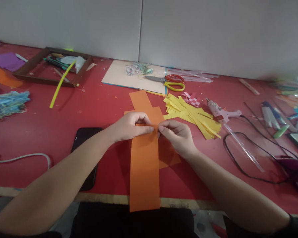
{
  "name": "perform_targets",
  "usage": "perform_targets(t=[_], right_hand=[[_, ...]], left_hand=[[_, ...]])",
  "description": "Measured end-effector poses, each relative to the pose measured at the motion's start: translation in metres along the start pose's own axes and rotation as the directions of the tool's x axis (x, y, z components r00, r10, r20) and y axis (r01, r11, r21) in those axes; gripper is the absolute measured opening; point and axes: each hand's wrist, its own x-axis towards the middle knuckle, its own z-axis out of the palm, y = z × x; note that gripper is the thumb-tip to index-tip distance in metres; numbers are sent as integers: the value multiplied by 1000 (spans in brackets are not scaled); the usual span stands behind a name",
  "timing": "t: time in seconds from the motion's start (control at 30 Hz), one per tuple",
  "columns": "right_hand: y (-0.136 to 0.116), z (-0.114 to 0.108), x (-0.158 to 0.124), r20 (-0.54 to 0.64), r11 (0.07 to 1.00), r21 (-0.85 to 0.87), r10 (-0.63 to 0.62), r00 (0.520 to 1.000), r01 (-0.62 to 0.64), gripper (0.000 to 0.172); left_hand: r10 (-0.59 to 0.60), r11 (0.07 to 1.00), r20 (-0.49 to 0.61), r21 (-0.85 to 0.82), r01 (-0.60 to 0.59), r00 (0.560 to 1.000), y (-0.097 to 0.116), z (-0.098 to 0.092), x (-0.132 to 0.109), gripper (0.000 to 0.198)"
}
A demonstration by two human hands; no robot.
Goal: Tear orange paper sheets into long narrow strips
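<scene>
Both of my hands meet over a long orange paper strip [145,172], whose near end hangs past the table's front edge. My left hand [129,127] is closed on it, thumb on top and fingers curled over its far side. At the strip's right edge, my right hand [176,134] pinches the orange paper between thumb and fingertips. More orange paper pieces [140,99] lie crossed beyond and under my hands. A pile of yellow paper strips [191,114] rests just past my right hand. What the fingertips cover is hidden.
Scissors [169,81] lie on a pale board [116,72] at the back. To the right are a pink glue gun [221,112], its black cord [240,172] and several markers [268,114]. A black phone [85,142] lies under my left forearm; a wooden tray [20,74] stands back left.
</scene>
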Motion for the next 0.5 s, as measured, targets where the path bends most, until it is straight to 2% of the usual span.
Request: perform_targets(t=[0.33,0.43,0.5], right_hand=[[-2,2,-1,-16,998,-61,-26,1000,25,9],[-2,3,-1,-29,997,-74,-21,999,18,9],[-2,3,-1,-48,996,-92,-19,999,14,9]], left_hand=[[-5,1000,12,24,5,1000,3,1,-1,27],[-1,999,51,45,-1,999,5,-3,-2,21],[-34,999,89,2,34,995,9,-6,-5,21]])
